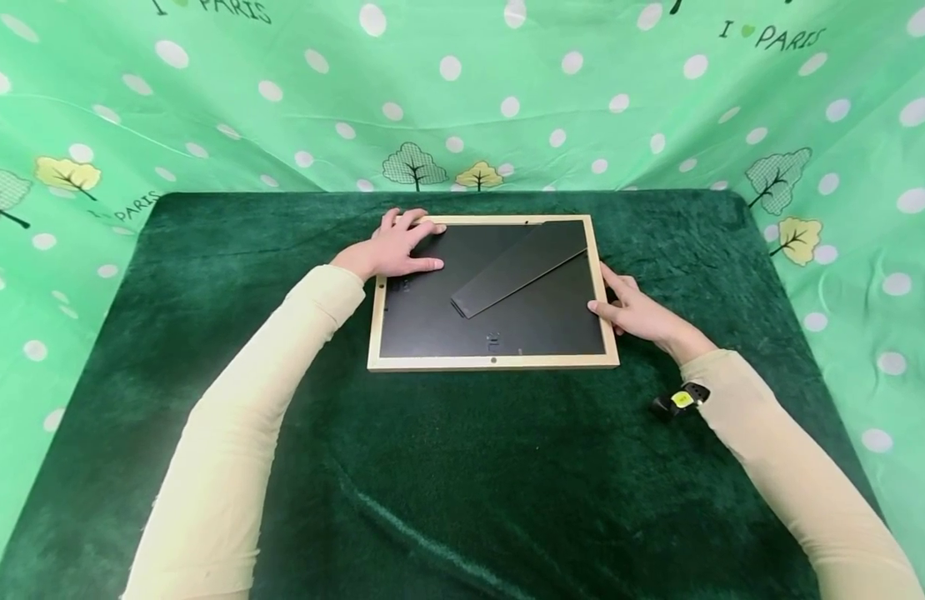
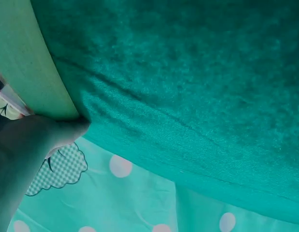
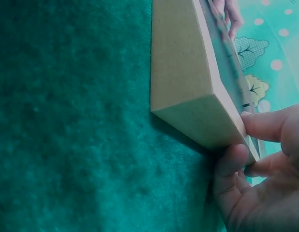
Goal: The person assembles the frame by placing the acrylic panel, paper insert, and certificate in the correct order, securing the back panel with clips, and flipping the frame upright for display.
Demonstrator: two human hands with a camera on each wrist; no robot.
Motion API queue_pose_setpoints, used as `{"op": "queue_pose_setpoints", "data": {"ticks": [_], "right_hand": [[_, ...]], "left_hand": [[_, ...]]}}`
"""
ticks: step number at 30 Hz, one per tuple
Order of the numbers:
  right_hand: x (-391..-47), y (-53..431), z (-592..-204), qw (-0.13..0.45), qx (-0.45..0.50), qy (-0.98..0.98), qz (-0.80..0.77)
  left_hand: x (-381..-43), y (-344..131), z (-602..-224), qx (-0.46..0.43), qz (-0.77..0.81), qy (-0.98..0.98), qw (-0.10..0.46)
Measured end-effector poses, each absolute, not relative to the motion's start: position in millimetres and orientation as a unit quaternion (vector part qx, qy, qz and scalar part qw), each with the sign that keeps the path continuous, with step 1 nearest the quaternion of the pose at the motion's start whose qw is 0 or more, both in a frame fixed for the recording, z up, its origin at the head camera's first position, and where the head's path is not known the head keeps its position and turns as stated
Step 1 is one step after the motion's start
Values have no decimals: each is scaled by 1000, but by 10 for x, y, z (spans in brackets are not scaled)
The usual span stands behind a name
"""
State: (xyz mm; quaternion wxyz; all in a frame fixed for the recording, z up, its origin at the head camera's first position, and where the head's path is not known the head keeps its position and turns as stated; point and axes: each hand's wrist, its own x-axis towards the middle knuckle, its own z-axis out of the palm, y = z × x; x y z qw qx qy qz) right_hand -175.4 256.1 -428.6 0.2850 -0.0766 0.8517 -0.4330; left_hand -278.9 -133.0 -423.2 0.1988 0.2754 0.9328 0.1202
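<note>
A picture frame (image 1: 432, 363) with a pale wooden border lies back side up, its black backing board (image 1: 545, 321) showing. A tapered black stand leg (image 1: 511, 271) runs diagonally across that board. My left hand (image 1: 397, 247) holds the far left corner, fingers over the border and thumb along the board; in the left wrist view part of this hand (image 2: 33, 137) wraps the wooden edge. At the right side my right hand (image 1: 637, 310) grips the border, thumb on top and fingers against the outer side. The right wrist view shows those fingers (image 3: 265, 169) close to the near right corner.
Dark green velvety cloth (image 1: 462, 467) covers the table, with a crease near the front. A green dotted curtain (image 1: 477, 100) hangs behind and along both sides. On the right wrist is a black strap with a yellow-green tag (image 1: 683, 399).
</note>
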Motion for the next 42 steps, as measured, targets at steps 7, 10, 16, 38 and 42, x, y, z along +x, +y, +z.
{"op": "queue_pose_setpoints", "data": {"ticks": [7, 10, 16, 38, 42], "right_hand": [[-1789, 2455, -4101, 236, -80, 901, -354], [-1845, 2344, -4020, 187, -103, 924, -316], [-2025, 2095, -3995, 140, -152, 950, -236], [-2469, 1724, -4112, 158, -152, 950, -221], [-2480, 1717, -4127, 156, -151, 952, -214]], "left_hand": [[-2753, -1350, -4281, 275, 98, 936, 195], [-2730, -1360, -4283, 276, 81, 938, 192], [-2712, -1386, -4286, 276, 72, 940, 185], [-2725, -1377, -4294, 289, 59, 941, 168], [-2725, -1393, -4301, 289, 56, 942, 163]]}}
